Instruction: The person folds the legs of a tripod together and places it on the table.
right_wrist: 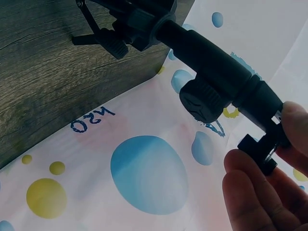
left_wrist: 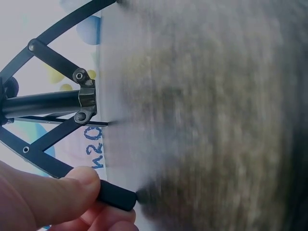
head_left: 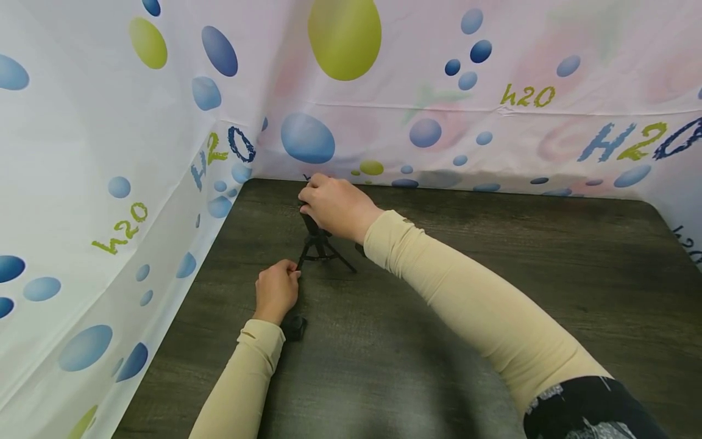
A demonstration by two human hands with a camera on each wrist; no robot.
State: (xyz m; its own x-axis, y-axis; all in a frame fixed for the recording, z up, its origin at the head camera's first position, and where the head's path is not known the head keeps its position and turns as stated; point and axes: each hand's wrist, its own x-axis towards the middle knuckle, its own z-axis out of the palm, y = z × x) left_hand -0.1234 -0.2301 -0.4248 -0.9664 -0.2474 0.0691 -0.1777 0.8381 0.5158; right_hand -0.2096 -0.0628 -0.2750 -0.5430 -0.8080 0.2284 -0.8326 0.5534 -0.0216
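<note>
A small black tripod (head_left: 317,241) stands with its legs spread on the dark wooden table, near the back left. My left hand (head_left: 276,291) pinches one tripod leg (left_wrist: 115,193) close to its foot, thumb on top and fingers beneath. In the left wrist view the hinged braces and centre tube show beside that leg. At the top, my right hand (head_left: 341,206) grips the small bracket (right_wrist: 260,153) on the tripod's head between thumb and fingers. Below it in the right wrist view are the column and a round knob (right_wrist: 204,100).
The dark wooden table (head_left: 493,292) meets a white curtain (head_left: 373,140) with blue and green ovals at the back and left. Beneath my left wrist a black strap piece (head_left: 295,328) shows, and another dark bit (head_left: 359,249) shows under the right wrist.
</note>
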